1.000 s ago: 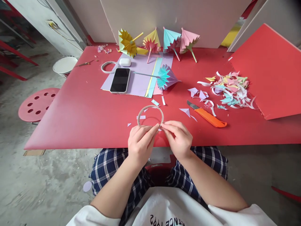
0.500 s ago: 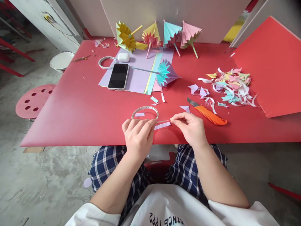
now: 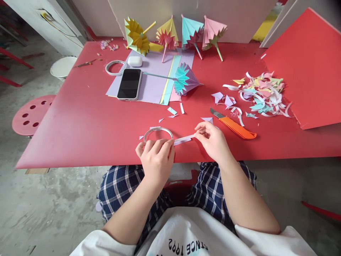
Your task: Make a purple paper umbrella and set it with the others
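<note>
My left hand [image 3: 157, 156] is curled over the near side of a thin tape roll [image 3: 158, 129], which stands on edge on the red table. A narrow strip of tape [image 3: 188, 137] runs from there to my right hand [image 3: 211, 141], whose thumb and forefinger pinch its end. Directly beneath the tape lies a short lilac paper strip [image 3: 182, 142], partly covered; I cannot tell if they touch. A lilac paper triangle [image 3: 207, 120] rests just beyond my right hand, and an orange utility knife [image 3: 237, 128] with its blade out lies to the right of it.
Several folded paper umbrellas [image 3: 192, 30] stand at the back; one turquoise-and-lilac umbrella [image 3: 188, 80] lies mid-table. A phone [image 3: 129, 84], an earbud case [image 3: 135, 61] and another tape roll [image 3: 108, 67] rest on or beside coloured paper sheets [image 3: 153, 89]. Paper scraps [image 3: 266, 94] are heaped at right.
The tape between my hands has come down over the lilac strip. My left hand and the tape roll have shifted slightly left and down. The head view has moved a little.
</note>
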Demonstrator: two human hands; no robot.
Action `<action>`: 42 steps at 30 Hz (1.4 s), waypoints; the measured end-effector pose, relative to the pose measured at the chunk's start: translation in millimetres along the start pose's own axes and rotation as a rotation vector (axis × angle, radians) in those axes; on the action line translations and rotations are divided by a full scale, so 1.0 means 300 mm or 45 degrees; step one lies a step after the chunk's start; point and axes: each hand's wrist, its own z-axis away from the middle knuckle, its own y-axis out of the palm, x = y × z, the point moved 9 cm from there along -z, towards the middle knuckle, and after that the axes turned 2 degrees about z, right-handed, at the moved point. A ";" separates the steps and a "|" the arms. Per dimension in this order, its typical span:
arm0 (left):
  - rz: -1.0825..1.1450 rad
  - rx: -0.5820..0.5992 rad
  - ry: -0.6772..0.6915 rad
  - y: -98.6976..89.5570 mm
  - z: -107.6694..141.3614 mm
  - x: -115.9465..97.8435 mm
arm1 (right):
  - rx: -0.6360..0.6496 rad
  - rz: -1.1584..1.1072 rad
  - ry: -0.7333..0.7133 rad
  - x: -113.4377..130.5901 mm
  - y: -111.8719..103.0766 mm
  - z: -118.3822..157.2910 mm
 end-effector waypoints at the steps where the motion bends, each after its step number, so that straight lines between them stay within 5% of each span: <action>1: -0.007 0.022 0.000 0.006 0.005 -0.001 | -0.005 0.047 -0.010 0.002 0.003 0.002; 18: -0.027 0.098 0.000 0.033 0.023 0.015 | 0.005 0.205 -0.106 0.031 0.021 0.010; 25: -0.014 -0.123 0.037 -0.038 0.001 0.019 | -0.128 0.084 -0.350 0.114 -0.008 0.033; 34: 0.167 -0.331 0.078 -0.129 -0.018 -0.007 | -0.517 0.510 -0.626 0.268 -0.086 0.099; 39: 0.237 -0.295 0.151 -0.128 -0.021 -0.025 | -0.300 0.592 -1.020 0.378 0.010 0.138; 42: 0.282 -0.241 0.128 -0.116 -0.023 -0.029 | -0.302 0.604 -1.053 0.375 0.046 0.143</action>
